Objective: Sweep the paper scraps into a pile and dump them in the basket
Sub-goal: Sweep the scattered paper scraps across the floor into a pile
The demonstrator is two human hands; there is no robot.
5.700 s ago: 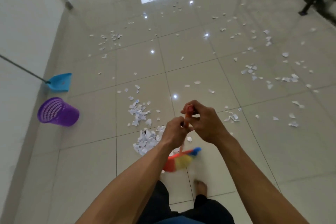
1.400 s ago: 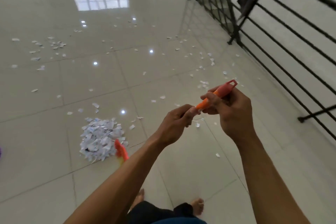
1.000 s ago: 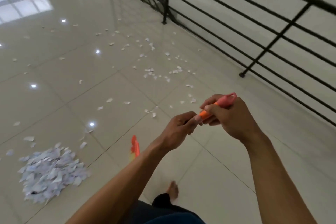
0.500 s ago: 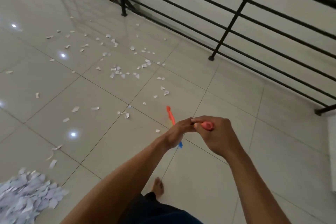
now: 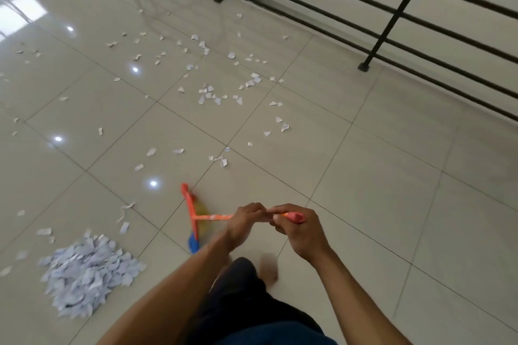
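Tiled floor (image 5: 364, 176) with scraps (image 5: 208, 95) and pile (image 5: 87, 274).
Clamped on broom (image 5: 191, 213) with left grip (image 5: 246, 224) and right grip (image 5: 300, 232).

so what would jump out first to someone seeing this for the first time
Probably the bright orange broom low in the middle, its handle gripped by the left hand and the right hand. Next comes the heaped pile of paper scraps at lower left. The loose scraps lie strewn over the glossy floor tiles further ahead, short of the black railing at upper right.
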